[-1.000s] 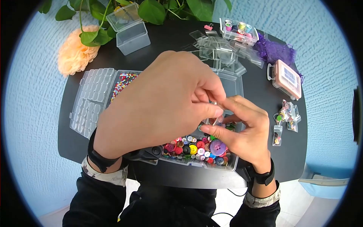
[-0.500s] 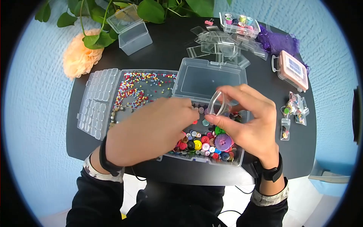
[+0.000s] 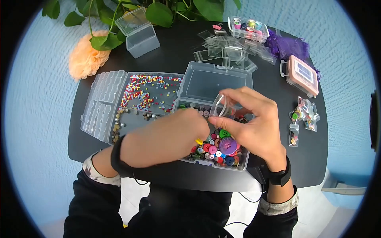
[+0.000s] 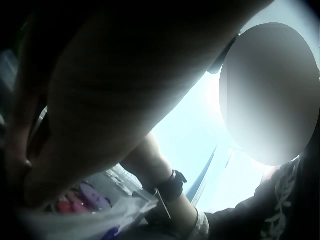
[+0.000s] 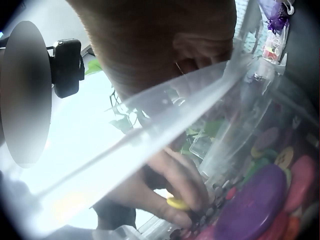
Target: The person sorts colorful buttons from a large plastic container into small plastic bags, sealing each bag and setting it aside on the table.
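Evidently, an open, rectangular clear plastic button box (image 3: 238, 168) sits near the front edge of the black desk (image 3: 190, 179). Above it, the right hand (image 3: 254, 125) holds a limp, clear plastic bag (image 3: 217, 108), mouth gaping. Over the box's left half, the left hand (image 3: 174, 134) pinches a small yellow disc-shaped button (image 3: 199, 141), judged light, stiff, slippery; grip by its rim. Right wrist view confirms the pinch; head view hides those fingers.

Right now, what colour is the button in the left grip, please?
The button is yellow, clearest in the right wrist view.
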A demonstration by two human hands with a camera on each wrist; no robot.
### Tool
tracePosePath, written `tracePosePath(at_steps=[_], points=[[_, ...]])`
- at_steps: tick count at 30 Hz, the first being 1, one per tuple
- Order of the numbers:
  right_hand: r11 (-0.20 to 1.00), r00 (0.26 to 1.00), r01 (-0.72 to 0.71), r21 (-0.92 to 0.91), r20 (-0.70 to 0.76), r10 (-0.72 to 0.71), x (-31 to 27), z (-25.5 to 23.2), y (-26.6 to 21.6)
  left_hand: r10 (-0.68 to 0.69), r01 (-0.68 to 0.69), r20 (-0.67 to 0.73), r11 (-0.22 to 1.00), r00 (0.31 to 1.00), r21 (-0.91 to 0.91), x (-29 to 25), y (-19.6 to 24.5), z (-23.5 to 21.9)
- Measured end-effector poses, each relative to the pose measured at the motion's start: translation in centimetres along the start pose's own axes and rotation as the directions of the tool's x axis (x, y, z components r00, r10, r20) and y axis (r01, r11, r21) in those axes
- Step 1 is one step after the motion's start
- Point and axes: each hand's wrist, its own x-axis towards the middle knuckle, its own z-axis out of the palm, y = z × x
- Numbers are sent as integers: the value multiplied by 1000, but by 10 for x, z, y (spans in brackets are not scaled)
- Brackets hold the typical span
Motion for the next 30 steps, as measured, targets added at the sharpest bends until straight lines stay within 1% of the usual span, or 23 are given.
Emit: tracePosePath(at_steps=[2,4,5,6,7,9,10,11,13,14,16,17,19,20,22,23,25,27,30], points=[[998,999,18,54,-47,-15,0,2,-1,-22,22,-40,1000,999,-17,5,7,-22],[999,999,34,41,-30,-33,0,3,1,-45,42,-86,999,995,-29,12,22,-53],[998,999,40,38,-25,-39,0,3,0,-95,88,-97,993,991,-72,17,31,-68],[1000,1000,6,29,-17,-5,1,4,-3,-146,133,-106,984,984,-119,20,36,-78],[1000,1000,15,20,3,-15,2,5,-4,-152,136,-127,982,980,-129,21,38,-82],[1000,1000,0,19,-14,0,2,5,-3,-153,84,-239,957,959,-278,25,38,-84],[1000,1000,-23,-8,14,24,2,3,-3,-203,112,-226,927,953,-359,30,37,-80],[999,999,-30,-21,30,31,1,3,-4,-206,107,-232,920,951,-377,31,34,-75],[1000,999,-5,-9,49,5,1,3,-4,-215,73,-310,908,926,-411,35,26,-65],[1000,999,17,-12,40,-16,1,3,-6,-215,67,-315,905,925,-420,36,24,-63],[1000,999,3,-14,48,-2,1,2,-7,-223,67,-246,854,943,-516,37,21,-62],[1000,999,-10,-9,50,10,1,3,-7,-225,67,-247,851,942,-520,37,21,-62],[1000,998,-23,-5,54,23,0,3,-7,-230,111,-189,865,955,-489,37,24,-63],[999,998,-37,-1,55,37,1,3,-7,-231,110,-191,863,954,-494,36,23,-60],[1000,998,-20,-4,52,20,2,4,-7,-196,30,-327,893,924,-450,36,21,-53],[1000,999,-2,-3,43,2,2,4,-7,-196,28,-328,891,924,-453,36,21,-53],[1000,999,-12,8,39,12,1,5,-7,-149,28,-378,951,914,-309,34,22,-56],[1000,999,-17,20,34,17,2,6,-7,-148,30,-382,955,912,-297,32,23,-55],[1000,998,-3,-9,60,4,2,2,-7,-116,8,-384,963,916,-271,31,21,-55]])
